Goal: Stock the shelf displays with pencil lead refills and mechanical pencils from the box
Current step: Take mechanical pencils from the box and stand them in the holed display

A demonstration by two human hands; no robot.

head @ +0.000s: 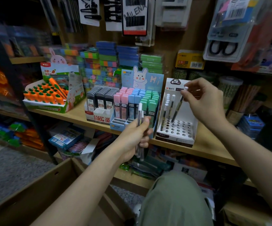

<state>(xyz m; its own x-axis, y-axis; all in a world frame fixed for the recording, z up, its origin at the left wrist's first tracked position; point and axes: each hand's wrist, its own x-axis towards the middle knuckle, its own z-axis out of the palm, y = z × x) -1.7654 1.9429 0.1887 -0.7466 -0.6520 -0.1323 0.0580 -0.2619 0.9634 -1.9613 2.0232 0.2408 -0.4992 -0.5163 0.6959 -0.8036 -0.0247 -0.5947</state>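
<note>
Step in hand: seating a mechanical pencil [179, 103] in the white perforated display stand [177, 128] on the shelf [213, 149], right of the pastel lead-refill display [137, 103]. Right hand [203, 101] pinches the pencil near its white cap, fingers curled, wrist cocked, forearm reaching in from the near right. Pencil hangs tilted, tip pointing down toward the far rows of holes, where a few pencils already stand; whether the tip has entered a hole cannot be told. To do it well, judged from here: bring the barrel upright over a free hole, lower until it bottoms, then let go. Left hand [137, 136] grips a small bundle of spare pencils [140, 128], held upright near the shelf's front edge, left of the stand. Cardboard box [42, 193] sits open at near left
</note>
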